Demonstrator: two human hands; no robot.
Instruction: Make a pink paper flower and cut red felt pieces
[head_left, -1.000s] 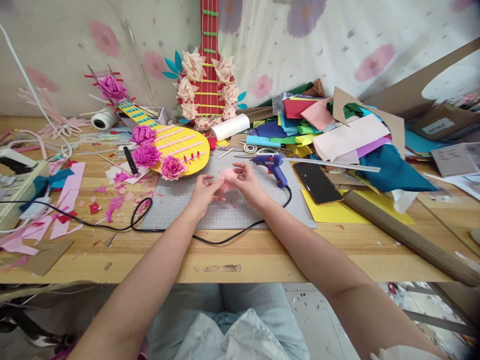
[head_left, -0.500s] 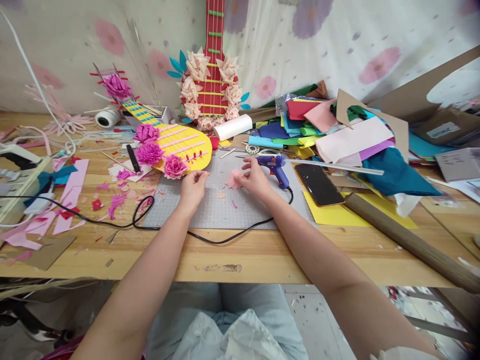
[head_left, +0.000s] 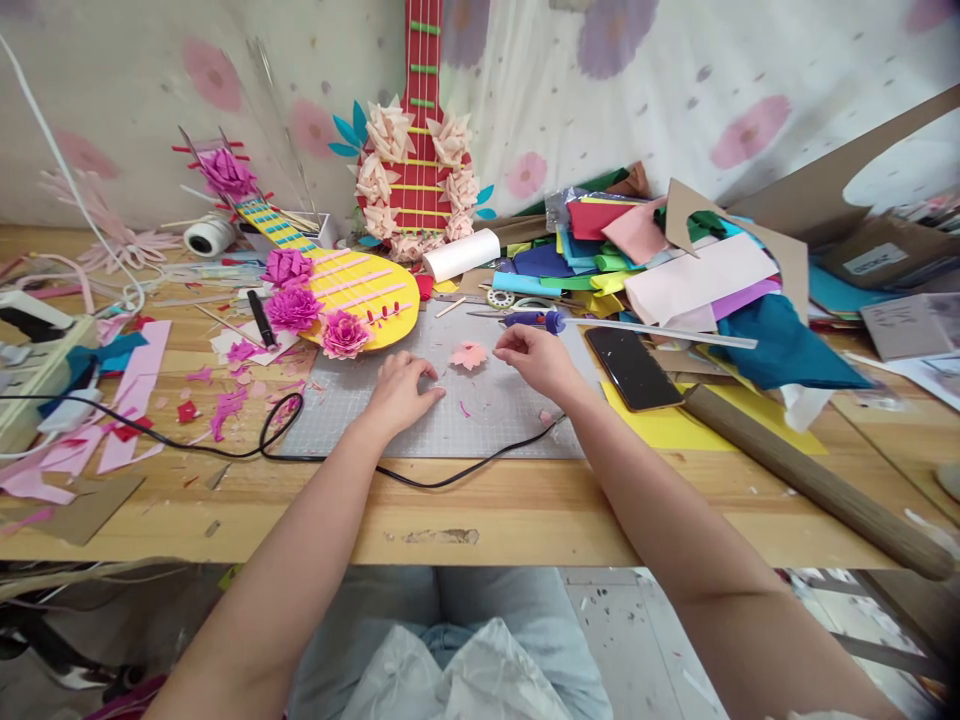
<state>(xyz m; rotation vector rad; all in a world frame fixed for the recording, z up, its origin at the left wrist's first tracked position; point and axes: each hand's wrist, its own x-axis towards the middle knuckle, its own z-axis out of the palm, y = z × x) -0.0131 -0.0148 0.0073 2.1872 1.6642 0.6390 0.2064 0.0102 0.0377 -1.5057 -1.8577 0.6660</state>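
Note:
A small pale pink paper flower (head_left: pixel 469 355) with pointed petals lies flat on the grey cutting mat (head_left: pixel 420 430). To its left, my left hand (head_left: pixel 401 393) hovers over or rests on the mat, fingers spread and holding nothing. My right hand (head_left: pixel 534 360) is just right of the flower, apart from it, its fingers loosely curled with nothing seen in them. Behind that hand lies a blue glue gun (head_left: pixel 553 321), its handle mostly hidden and a clear glue stick (head_left: pixel 660 333) sticking out. A yellow paper guitar (head_left: pixel 375 290) with magenta paper flowers (head_left: pixel 345 333) lies beyond my left hand.
A black cord (head_left: pixel 450 484) crosses the mat's front. A phone (head_left: pixel 634 368) lies on yellow paper (head_left: pixel 652 425), beside a brown tube (head_left: pixel 810 475). Coloured paper (head_left: pixel 705 280) is heaped at the right. A red guitar (head_left: pixel 424 170) stands behind; pink scraps (head_left: pixel 229 410) litter the left.
My right hand has let go of the pink flower and shifted right, over the glue gun's handle. My left hand has opened from a pinch and come slightly nearer.

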